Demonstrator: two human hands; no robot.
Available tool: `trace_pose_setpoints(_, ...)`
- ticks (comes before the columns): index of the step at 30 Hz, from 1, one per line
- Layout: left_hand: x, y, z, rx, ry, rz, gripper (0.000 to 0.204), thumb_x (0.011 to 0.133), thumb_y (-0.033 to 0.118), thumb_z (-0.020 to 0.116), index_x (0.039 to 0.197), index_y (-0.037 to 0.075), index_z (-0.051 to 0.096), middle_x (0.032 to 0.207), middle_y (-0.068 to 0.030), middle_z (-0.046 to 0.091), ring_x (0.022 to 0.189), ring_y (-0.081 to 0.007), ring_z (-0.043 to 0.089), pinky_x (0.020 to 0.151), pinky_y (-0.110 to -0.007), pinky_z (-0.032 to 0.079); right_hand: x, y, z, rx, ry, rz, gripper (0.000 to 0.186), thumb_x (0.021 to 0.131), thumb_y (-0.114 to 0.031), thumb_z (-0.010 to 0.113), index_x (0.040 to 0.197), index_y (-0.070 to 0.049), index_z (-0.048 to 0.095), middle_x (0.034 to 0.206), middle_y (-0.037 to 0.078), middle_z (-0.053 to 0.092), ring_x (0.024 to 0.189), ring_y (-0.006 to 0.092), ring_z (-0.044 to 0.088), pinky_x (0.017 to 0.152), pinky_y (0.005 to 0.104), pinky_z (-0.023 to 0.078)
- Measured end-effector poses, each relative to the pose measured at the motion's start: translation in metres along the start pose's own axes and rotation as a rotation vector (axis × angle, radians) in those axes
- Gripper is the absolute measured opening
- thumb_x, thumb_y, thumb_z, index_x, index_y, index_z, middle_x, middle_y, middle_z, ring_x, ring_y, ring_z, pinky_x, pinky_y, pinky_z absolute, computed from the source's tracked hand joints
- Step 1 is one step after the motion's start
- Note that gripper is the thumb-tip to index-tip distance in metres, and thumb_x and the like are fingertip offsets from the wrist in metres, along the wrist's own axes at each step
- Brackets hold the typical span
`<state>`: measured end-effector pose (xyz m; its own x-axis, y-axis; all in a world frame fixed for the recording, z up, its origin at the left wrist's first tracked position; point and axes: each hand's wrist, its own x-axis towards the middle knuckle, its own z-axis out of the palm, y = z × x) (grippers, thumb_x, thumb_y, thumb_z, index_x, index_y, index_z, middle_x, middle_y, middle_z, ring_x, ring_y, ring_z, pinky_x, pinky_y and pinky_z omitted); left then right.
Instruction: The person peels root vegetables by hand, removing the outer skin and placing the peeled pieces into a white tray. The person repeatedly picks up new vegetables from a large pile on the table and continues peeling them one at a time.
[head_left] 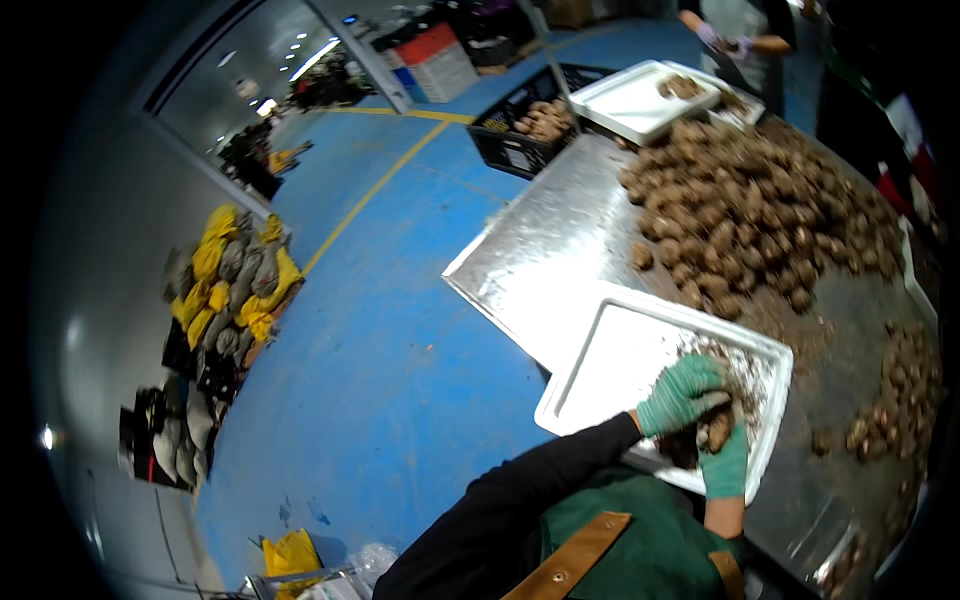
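Observation:
My left hand [678, 398], in a green glove, is closed round a brown tuber [717, 428] over a white tray [575, 382] on the metal table [540, 235]. My right hand [723, 462], also gloved in green, grips the same tuber from below, its fingers partly hidden. Dirt and loose scraps lie on the tray's floor around my hands. A large pile of brown tubers [750, 215] covers the table beyond the tray, and a smaller group [885, 395] lies to its right.
A black crate of tubers [495, 140] and another white tray [610, 100] are at the far end. A co-worker [740, 65] stands there. Yellow and grey sacks [230, 285] are stacked left on the blue floor [350, 330]. A yellow bag [290, 555] is near the lower edge.

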<state>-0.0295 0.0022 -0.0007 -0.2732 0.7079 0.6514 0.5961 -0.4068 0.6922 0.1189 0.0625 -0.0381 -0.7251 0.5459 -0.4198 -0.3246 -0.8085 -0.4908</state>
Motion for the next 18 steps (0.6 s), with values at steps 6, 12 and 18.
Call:
trace_pose_setpoints(6,-0.013,0.006,-0.017,-0.369,0.181,-0.654,0.034,0.087,0.020,0.059,0.114,0.000,0.056,0.101,-0.0105,0.061,0.093,-0.0162,0.057,0.081,-0.029,0.046,0.006,-0.018,0.009,-0.083,0.208,-0.189,0.037,0.089,-0.038,0.053,0.099,-0.003,0.054,0.067,0.005,0.053,0.052,0.0130,0.050,0.044,0.0236,0.046)
trace_pose_setpoints(12,-0.036,-0.014,0.018,-0.325,-0.205,-0.866,0.038,0.088,0.027,0.057,0.115,0.001,0.052,0.099,-0.0093,0.062,0.087,-0.0131,0.055,0.079,-0.029,0.046,-0.010,-0.010,0.031,-0.699,0.059,-0.427,0.035,0.091,-0.036,0.051,0.105,-0.005,0.049,0.066,0.000,0.048,0.049,0.0062,0.043,0.045,0.0226,0.046)
trace_pose_setpoints(18,-0.038,0.008,0.001,-0.216,-0.102,-0.505,0.026,0.092,0.023,0.050,0.086,-0.001,0.057,0.071,-0.0066,0.055,0.066,-0.0117,0.046,0.058,-0.030,0.041,-0.016,-0.021,0.033,-0.538,-0.048,-0.235,0.041,0.091,-0.043,0.046,0.106,-0.006,0.051,0.078,0.003,0.057,0.062,0.0113,0.056,0.048,0.0254,0.049)
